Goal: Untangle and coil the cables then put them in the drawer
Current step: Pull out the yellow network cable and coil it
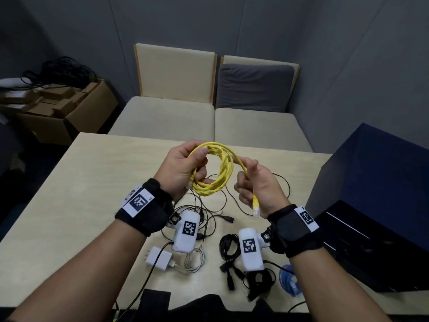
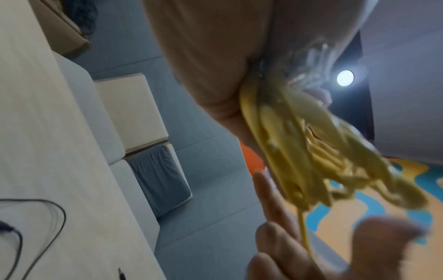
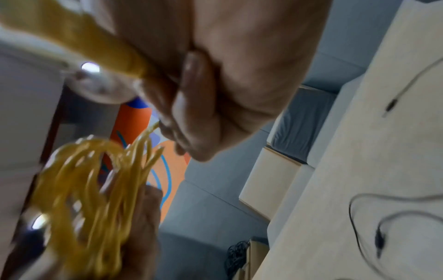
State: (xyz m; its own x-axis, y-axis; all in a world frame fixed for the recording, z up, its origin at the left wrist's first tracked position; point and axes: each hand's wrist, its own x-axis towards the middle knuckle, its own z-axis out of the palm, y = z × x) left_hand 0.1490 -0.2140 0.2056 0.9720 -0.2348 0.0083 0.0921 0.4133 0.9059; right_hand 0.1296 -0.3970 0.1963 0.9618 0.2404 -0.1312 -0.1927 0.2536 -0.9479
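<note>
Yellow cable (image 1: 214, 173) coiled w/ twisted wraps; left hand (image 1: 183, 168) grips loops, right hand (image 1: 257, 182) pinches tail.

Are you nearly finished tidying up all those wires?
Not yet. Most of the yellow network cable is looped in the left hand; the right hand holds its loose plug end. The thin black cables, white charger with cord and blue cable wait on the beige table.

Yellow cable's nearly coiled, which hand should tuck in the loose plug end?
Probably the right hand: it already pinches the free tail of the yellow cable, with the plug hanging below its palm. The left hand grips the coil and should just steady it.
</note>
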